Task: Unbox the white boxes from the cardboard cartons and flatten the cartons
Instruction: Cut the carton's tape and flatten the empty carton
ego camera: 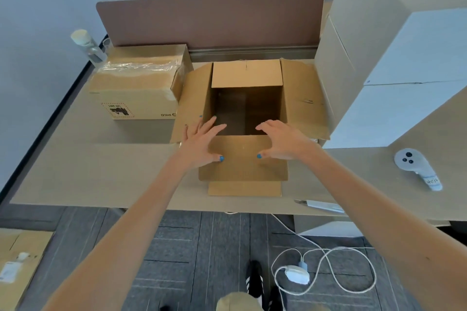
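An open cardboard carton (303, 98) stands on the desk in front of me, its four flaps spread out and its dark inside showing nothing. My left hand (202, 141) lies with straight fingers on the near-left corner of the opening. My right hand (280, 139) is over the near flap, fingers bent a little toward the opening. A second carton (136, 83), taped across its top, sits to the left. Two white boxes (417, 78) are stacked at the right.
A brown partition (209, 20) runs along the desk's back edge. A clear bottle (88, 45) stands at the back left. A white controller (414, 166) and a box cutter (321, 204) lie near the front right. A flat carton (17, 265) and a white cable (328, 267) are on the floor.
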### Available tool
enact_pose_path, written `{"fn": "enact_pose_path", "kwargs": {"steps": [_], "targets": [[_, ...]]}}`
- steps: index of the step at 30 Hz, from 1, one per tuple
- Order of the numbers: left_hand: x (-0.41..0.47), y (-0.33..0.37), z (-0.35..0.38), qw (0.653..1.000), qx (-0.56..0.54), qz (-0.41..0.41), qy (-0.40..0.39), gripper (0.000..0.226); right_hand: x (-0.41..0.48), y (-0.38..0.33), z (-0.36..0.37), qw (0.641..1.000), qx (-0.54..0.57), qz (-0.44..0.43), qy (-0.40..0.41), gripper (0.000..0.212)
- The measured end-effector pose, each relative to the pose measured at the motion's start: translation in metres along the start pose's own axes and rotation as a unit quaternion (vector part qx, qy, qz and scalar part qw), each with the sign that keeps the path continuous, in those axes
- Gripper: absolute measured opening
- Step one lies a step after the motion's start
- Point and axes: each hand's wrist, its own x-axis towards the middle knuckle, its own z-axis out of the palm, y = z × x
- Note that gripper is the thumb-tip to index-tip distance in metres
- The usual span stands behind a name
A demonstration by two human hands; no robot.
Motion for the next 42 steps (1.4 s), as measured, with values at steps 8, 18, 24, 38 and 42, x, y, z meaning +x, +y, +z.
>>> {"fn": "enact_pose_path", "kwargs": {"steps": [8, 18, 24, 38, 42], "targets": [[0.012, -0.007, 0.060, 0.987, 0.065, 0.017, 0.147, 0.071, 0.019, 0.014, 0.063, 0.983, -0.066, -0.030, 0.169, 0.044], [0.024, -0.002, 0.081, 0.971, 0.130, -0.039, 0.196, 0.056, 0.035, 0.014, 0.085, 0.956, -0.090, -0.011, 0.277, 0.046], [0.014, -0.007, 0.061, 0.981, 0.132, 0.014, 0.143, 0.065, 0.022, 0.015, 0.073, 0.974, -0.091, -0.034, 0.203, 0.043], [0.045, 0.004, 0.021, 0.980, 0.046, 0.032, 0.190, 0.046, 0.050, 0.022, 0.029, 0.967, -0.019, -0.009, 0.255, 0.037], [0.088, -0.004, 0.003, 0.978, 0.043, 0.044, 0.198, 0.048, 0.084, 0.026, 0.012, 0.967, -0.032, 0.006, 0.253, 0.040]]}}
